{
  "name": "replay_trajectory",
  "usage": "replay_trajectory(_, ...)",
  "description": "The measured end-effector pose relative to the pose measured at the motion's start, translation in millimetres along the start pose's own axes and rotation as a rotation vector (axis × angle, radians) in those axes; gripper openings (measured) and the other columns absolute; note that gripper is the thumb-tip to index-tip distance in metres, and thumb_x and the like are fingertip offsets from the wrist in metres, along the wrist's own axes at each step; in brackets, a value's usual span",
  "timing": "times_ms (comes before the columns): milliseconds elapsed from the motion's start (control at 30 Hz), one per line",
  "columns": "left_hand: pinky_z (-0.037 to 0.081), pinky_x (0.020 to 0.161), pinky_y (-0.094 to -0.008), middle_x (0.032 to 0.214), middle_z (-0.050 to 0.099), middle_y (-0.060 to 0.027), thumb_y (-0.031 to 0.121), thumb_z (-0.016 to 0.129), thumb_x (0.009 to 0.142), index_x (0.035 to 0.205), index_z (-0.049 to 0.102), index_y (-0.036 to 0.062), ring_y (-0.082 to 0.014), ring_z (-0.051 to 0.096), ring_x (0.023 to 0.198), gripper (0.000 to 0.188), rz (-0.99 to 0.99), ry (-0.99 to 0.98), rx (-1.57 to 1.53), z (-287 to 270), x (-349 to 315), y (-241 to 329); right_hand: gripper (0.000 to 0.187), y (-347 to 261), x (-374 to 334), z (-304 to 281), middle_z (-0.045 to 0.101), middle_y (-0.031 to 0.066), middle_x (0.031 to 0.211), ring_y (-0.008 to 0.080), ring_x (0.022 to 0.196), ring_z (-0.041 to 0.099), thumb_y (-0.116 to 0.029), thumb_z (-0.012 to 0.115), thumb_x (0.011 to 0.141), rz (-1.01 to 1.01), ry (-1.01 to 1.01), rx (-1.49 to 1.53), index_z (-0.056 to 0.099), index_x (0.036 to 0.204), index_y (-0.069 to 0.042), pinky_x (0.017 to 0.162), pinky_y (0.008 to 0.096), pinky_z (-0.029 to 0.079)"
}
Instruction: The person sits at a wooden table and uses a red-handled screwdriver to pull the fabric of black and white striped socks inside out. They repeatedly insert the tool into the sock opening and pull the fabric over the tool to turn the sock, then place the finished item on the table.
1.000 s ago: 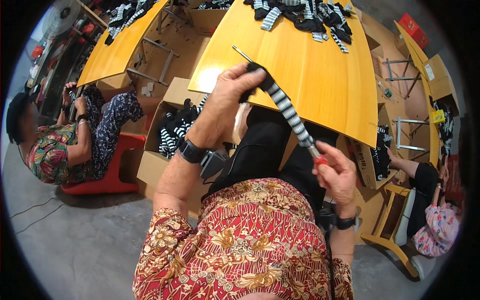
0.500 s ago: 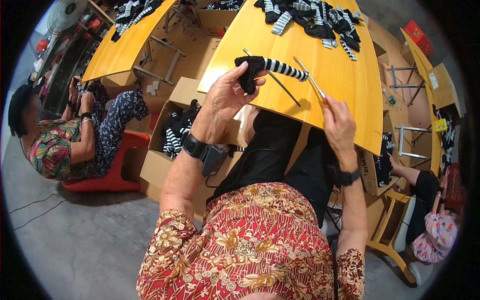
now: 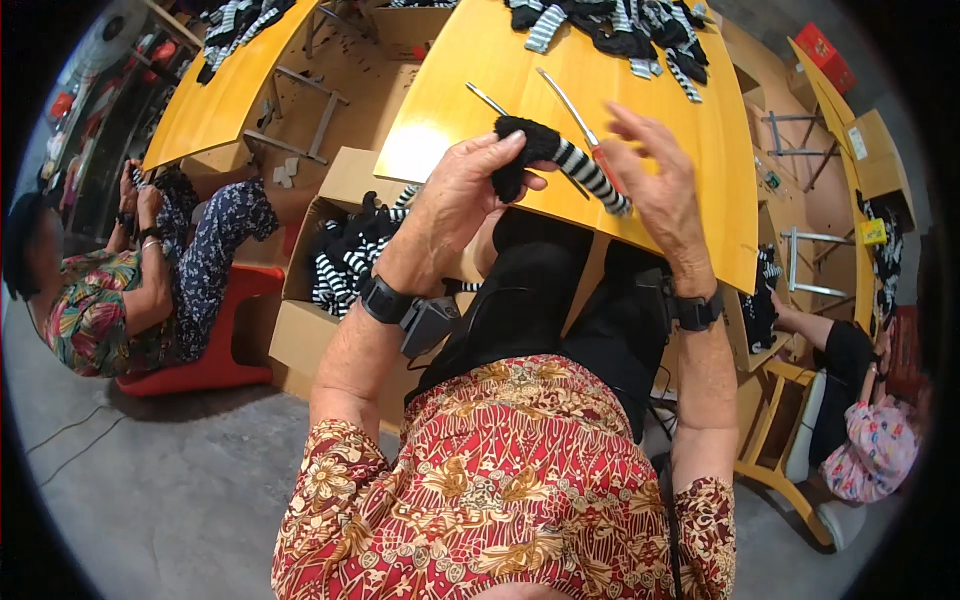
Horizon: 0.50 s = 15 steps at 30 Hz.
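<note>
A fuzzy black fabric piece (image 3: pixel 527 143) with a black-and-white striped tube (image 3: pixel 590 173) hangs in my left hand (image 3: pixel 470 178), pinched between thumb and fingers above the table's near edge. My right hand (image 3: pixel 655 175) is beside the tube's end, its fingers apart and partly blurred. Next to that hand a tool with a thin metal shaft (image 3: pixel 566 103) and a red handle slants over the table; the handle is partly hidden by the hand. A thin dark rod (image 3: pixel 485 97) lies on the table, its middle hidden behind the black piece.
The yellow table (image 3: pixel 450 110) bears a heap of black and striped pieces (image 3: pixel 630 35) at its far side. An open carton (image 3: pixel 305 330) of striped pieces stands left. A person (image 3: pixel 120 290) sits at left on a red stool; another (image 3: pixel 860 420) sits at right.
The tool's tip has swung away from the striped tube toward the far left. My right hand's fingers have spread from around the handle. The tube now droops more toward me.
</note>
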<state>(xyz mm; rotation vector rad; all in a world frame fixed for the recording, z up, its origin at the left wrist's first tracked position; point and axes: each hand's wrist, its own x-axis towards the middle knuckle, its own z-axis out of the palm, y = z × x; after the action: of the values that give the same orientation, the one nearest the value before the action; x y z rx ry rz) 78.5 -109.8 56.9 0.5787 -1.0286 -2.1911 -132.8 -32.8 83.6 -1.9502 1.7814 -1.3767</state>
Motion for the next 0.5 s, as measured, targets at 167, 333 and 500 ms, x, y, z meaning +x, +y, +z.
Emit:
replay_trajectory(167,0.051,0.068,-0.0220,0.088,0.069,-0.0057,0.023,0.062,0.093,0.106,0.062,0.0031,-0.0094,0.064,0.071,0.024,0.024,0.037,0.219,21,5,-5,0.024,-20,3,6,0.064,0.0066,0.075,0.0128,0.070,0.061,-0.016,0.069,0.082,0.279,-0.287,0.166,0.066,0.097,0.002,0.064,0.0275,0.049)
replay_trajectory(333,0.052,0.071,-0.0215,0.086,0.068,-0.0045,0.020,0.065,0.090,0.103,0.062,0.0041,-0.0090,0.064,0.073,0.020,0.036,0.053,0.244,4,-1,-13,0.013,-11,-10,6,0.063,-0.0008,0.073,0.0043,0.063,0.058,-0.013,0.067,0.086,0.492,-0.082,0.650,0.065,0.089,-0.001,0.058,0.0183,0.047)
replay_trajectory(500,0.053,0.069,-0.0209,0.087,0.069,-0.0057,0.019,0.065,0.091,0.106,0.061,0.0024,-0.0095,0.065,0.076,0.023,0.089,0.138,0.158,10,-4,-11,0.013,0,-21,11,0.064,-0.0001,0.078,0.0053,0.063,0.059,-0.013,0.068,0.086,0.574,-0.053,0.870,0.065,0.091,-0.002,0.059,0.0181,0.048)
